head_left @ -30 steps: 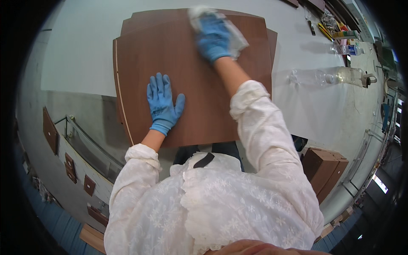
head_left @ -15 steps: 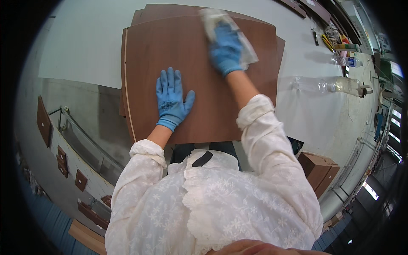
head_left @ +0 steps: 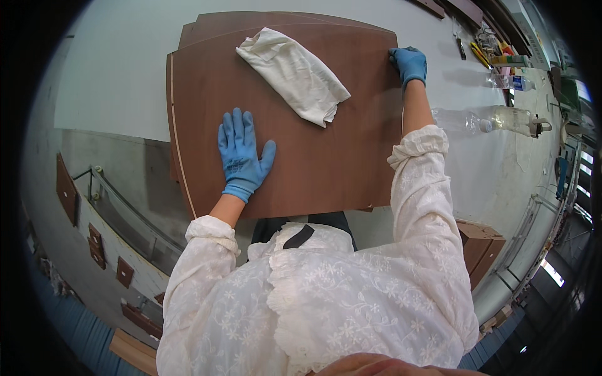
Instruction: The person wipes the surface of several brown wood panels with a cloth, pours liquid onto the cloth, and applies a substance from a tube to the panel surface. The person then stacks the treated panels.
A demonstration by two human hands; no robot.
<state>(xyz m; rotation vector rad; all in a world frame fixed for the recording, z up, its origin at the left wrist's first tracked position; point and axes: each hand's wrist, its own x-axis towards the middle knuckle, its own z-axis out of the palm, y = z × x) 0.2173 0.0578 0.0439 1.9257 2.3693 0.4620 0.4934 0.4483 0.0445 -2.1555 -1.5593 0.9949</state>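
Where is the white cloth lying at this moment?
In the head view the white cloth lies on the far part of the brown wooden panel, between the left hand and the right hand, touched by neither.

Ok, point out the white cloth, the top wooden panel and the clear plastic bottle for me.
white cloth (head_left: 293,74), head view, middle of the crumpled fabric.
top wooden panel (head_left: 326,163), head view, bare brown face below the cloth.
clear plastic bottle (head_left: 495,119), head view, middle of its body, lying on its side.
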